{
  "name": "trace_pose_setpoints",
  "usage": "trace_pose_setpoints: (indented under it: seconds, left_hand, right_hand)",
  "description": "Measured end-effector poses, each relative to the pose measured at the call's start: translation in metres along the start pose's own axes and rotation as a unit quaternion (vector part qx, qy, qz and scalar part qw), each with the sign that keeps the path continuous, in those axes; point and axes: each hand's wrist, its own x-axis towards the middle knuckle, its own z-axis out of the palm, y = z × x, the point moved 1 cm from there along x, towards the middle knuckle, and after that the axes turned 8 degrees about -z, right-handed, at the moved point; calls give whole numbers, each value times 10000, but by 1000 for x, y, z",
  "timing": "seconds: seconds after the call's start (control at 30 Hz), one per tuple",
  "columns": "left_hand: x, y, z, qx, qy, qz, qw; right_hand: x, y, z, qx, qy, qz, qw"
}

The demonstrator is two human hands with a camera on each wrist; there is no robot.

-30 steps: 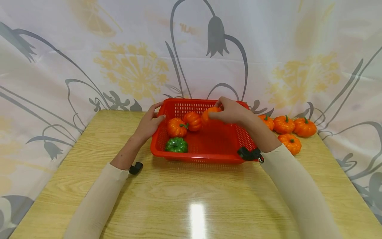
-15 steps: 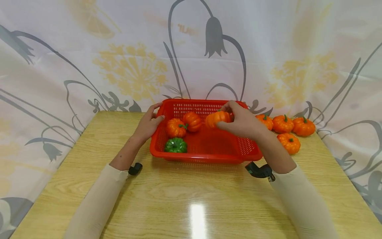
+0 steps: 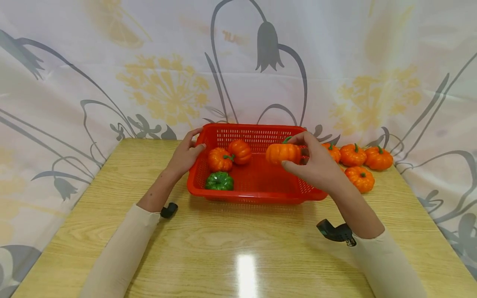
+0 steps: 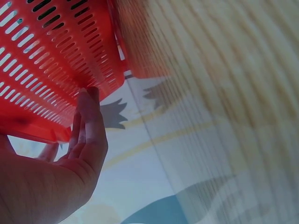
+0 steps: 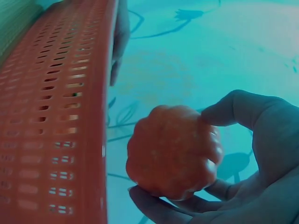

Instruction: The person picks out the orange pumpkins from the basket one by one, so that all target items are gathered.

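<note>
A red perforated plastic basket (image 3: 261,196) stands on the table with two orange toy pumpkins, a front one (image 3: 220,159) and a rear one (image 3: 240,152), at its left end. In front of them lies a green toy pumpkin (image 3: 219,181). My left hand (image 3: 185,153) grips the basket's left rim, its fingers (image 4: 91,121) against the outer wall in the left wrist view. Over the basket's right part, my right hand (image 3: 314,161) holds another orange pumpkin (image 3: 282,154) between thumb and fingers. The right wrist view shows that pumpkin (image 5: 170,151) above rim height.
Several more orange pumpkins (image 3: 379,158) sit on the table right of the basket, one (image 3: 360,179) nearer the front. The right forearm partly hides this group. A patterned cloth (image 3: 238,62) hangs behind the wooden table (image 3: 208,248).
My right hand has carried its pumpkin rightward and a little nearer over the basket, and its wrist has turned. The left hand keeps its place on the rim.
</note>
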Motion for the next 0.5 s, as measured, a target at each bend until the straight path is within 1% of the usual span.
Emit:
trace_pose_setpoints:
  seconds: [0.2,0.37,0.5]
  left_hand:
    - [-1,2,1,49,-16,-3,10000]
    - [-1,2,0,55,23,-14,10000]
    - [0,2,-1,51,25,-13,10000]
  right_hand:
    - [-10,5,0,-207,241,-145,9994]
    - [-16,11,1,-206,402,-546,9975]
    - [-23,14,2,-299,638,-720,9949]
